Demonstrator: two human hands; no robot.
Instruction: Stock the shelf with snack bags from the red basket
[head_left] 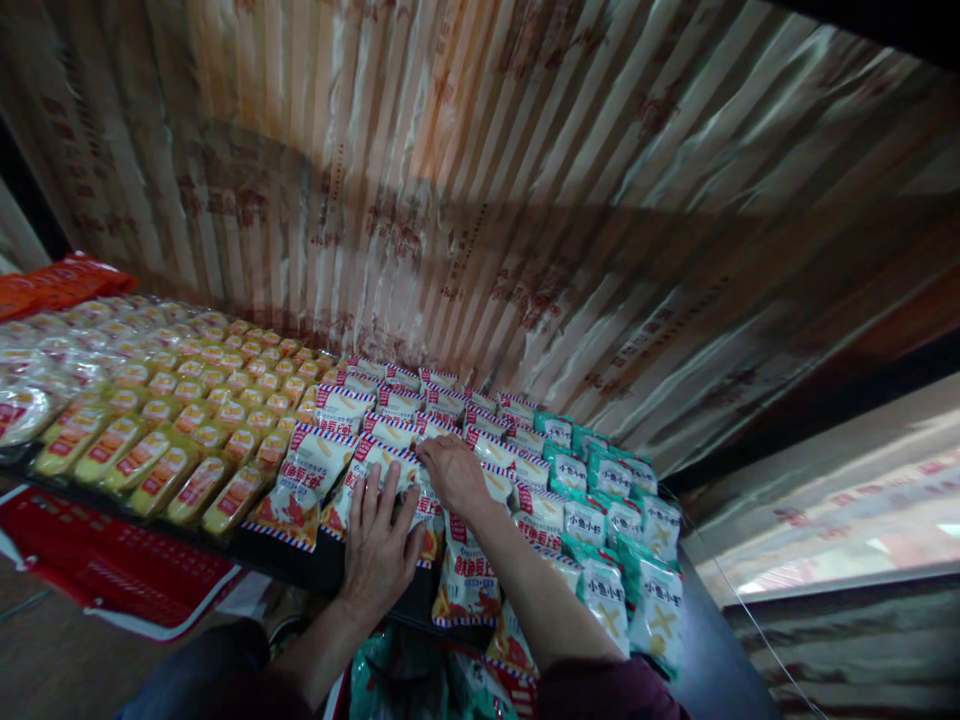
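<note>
My left hand [380, 548] lies with its fingers spread over the front of a white, red and blue snack bag [367, 462] in the front row. Just right of it, my right hand [452, 474] has its fingers bent and drawn together at the top edge of another snack bag [429, 505], whose upper part is partly hidden. More bags of the same kind, with striped edges, stand in rows around both hands. One such bag [300, 485] is left of my left hand, and another [469, 575] stands under my right forearm.
Green and white snack bags [601, 590] fill rows on the right. Yellow wrapped cakes [199, 490] and white-wrapped packs [26, 410] cover the left. An orange package [67, 280] lies far left. Below is a red basket [112, 560]. A printed, pleated sheet [420, 220] hangs behind.
</note>
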